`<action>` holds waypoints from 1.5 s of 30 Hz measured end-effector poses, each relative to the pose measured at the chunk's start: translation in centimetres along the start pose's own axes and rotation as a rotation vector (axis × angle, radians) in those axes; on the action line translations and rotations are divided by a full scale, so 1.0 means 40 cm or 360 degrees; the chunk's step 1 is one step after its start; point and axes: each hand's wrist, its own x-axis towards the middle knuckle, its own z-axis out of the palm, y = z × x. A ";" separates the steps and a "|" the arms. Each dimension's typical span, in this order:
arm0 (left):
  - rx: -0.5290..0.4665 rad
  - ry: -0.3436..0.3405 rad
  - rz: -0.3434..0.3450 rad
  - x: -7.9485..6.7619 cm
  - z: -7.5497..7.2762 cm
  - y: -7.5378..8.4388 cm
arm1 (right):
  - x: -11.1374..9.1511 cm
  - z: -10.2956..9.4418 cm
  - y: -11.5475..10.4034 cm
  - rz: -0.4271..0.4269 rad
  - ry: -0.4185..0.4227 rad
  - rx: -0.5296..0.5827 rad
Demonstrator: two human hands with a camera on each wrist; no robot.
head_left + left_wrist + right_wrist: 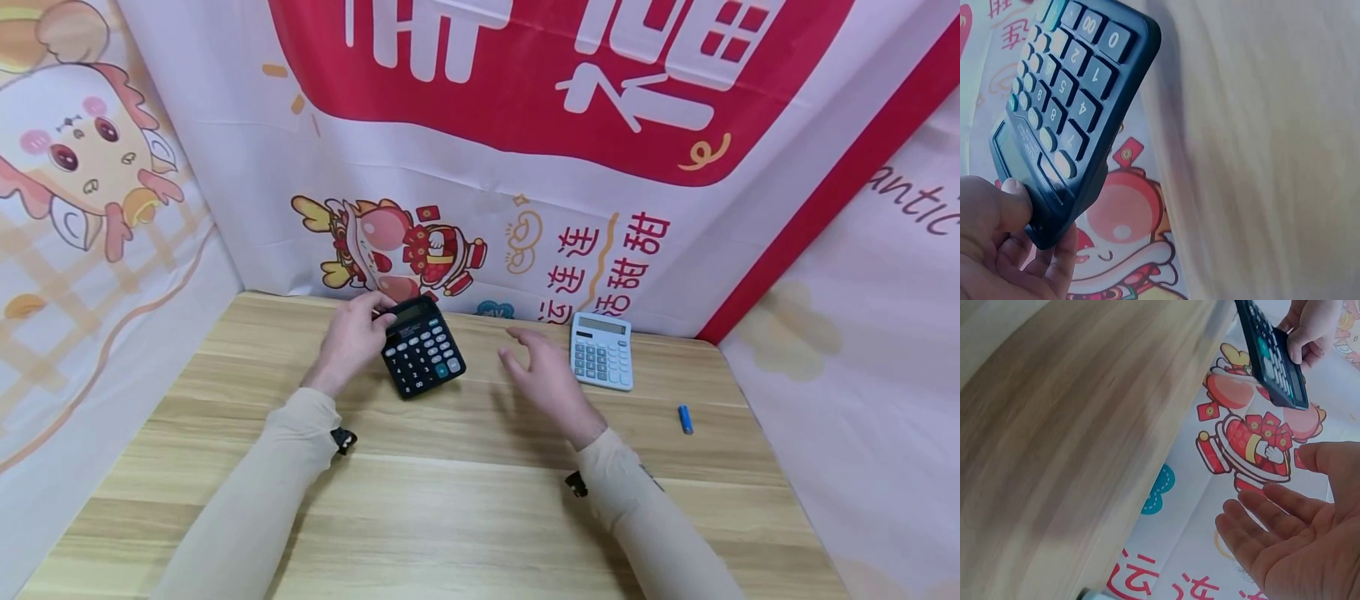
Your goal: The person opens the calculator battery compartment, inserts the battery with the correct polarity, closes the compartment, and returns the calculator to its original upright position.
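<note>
Near the twelve-o'clock edge of the table [450,525], the left hand [354,335] pinches a black calculator [424,350] at its ten-o'clock corner, while the empty right hand [546,382], thumb apart from extended fingers, hovers at the calculator's three o'clock.

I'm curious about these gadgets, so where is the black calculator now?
In the head view, the black calculator is left of centre, held by the left hand; the right hand is to its right, with the light blue calculator beyond.
</note>
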 end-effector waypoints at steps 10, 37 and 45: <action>-0.0102 0.0059 0.0103 -0.014 0.031 0.025 | -0.005 0.016 -0.032 -0.0029 -0.0042 0.0162; -0.0250 -0.0062 0.0201 -0.035 0.042 0.097 | -0.003 0.020 -0.049 -0.0076 -0.0084 0.0423; -0.0305 -0.0196 0.0283 -0.035 0.032 0.093 | -0.002 -0.005 -0.043 -0.0146 -0.0037 0.0353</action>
